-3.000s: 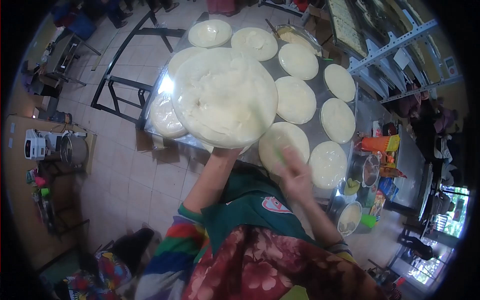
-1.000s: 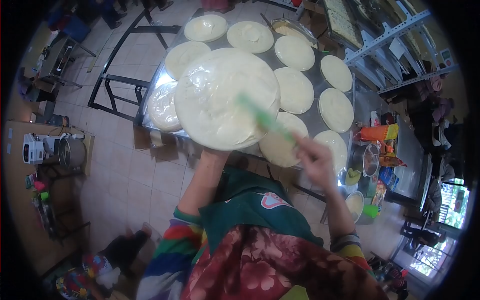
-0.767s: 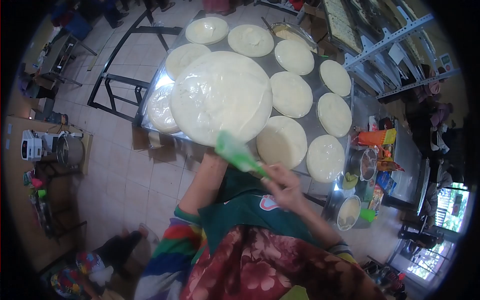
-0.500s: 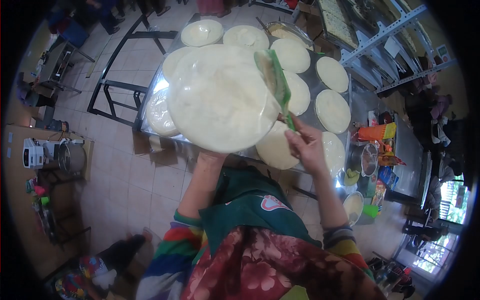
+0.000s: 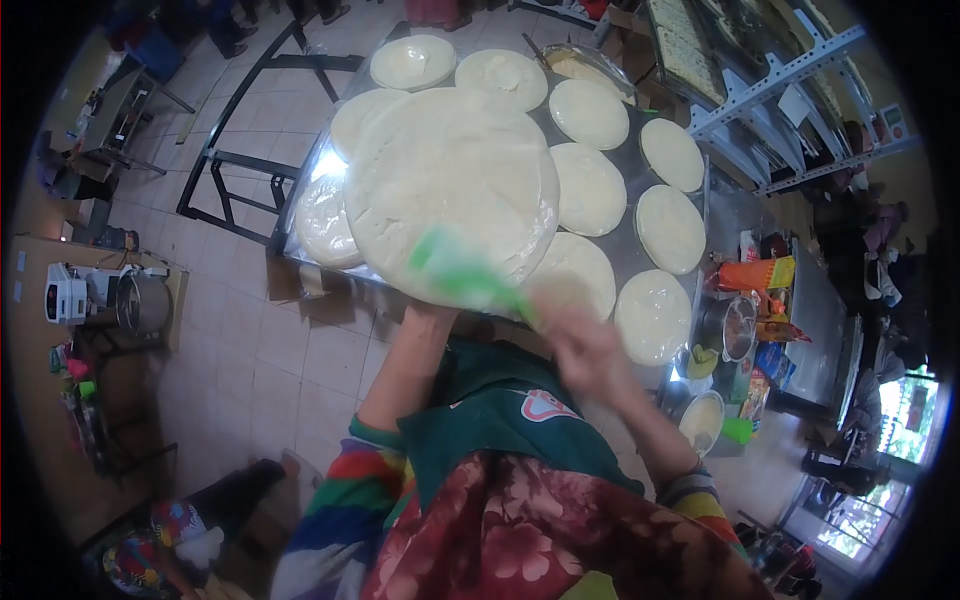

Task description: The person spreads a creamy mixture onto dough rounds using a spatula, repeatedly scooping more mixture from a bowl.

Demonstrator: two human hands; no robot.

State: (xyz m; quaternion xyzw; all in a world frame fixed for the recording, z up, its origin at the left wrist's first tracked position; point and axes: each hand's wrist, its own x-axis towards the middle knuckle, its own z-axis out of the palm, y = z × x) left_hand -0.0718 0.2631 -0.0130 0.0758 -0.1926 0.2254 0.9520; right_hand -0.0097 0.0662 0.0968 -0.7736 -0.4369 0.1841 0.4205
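My left hand [image 5: 429, 314] is under a large pale dough round [image 5: 450, 180], holding it up above the table; its fingers are hidden beneath. The top of the round looks smooth, with a glossy rim and a few dents. In my right hand [image 5: 580, 340] is the handle of a green spatula [image 5: 465, 275], fingers wrapped round it. Motion blurs the blade, which lies over the near edge of the round. Several similar pale rounds [image 5: 590, 190] lie on the metal table [image 5: 640, 150] beyond and to the right.
A basin of pale mixture [image 5: 580, 68] stands at the far table edge. Racks with trays [image 5: 750, 100] rise at the far right. Orange packets [image 5: 745, 273], a metal pot [image 5: 738, 328] and a bowl [image 5: 702, 420] sit at right. A black metal frame [image 5: 225, 185] stands left.
My right hand has swung the spatula left and toward me, from the round's right side to over its near edge. My left hand still holds the round in nearly the same place.
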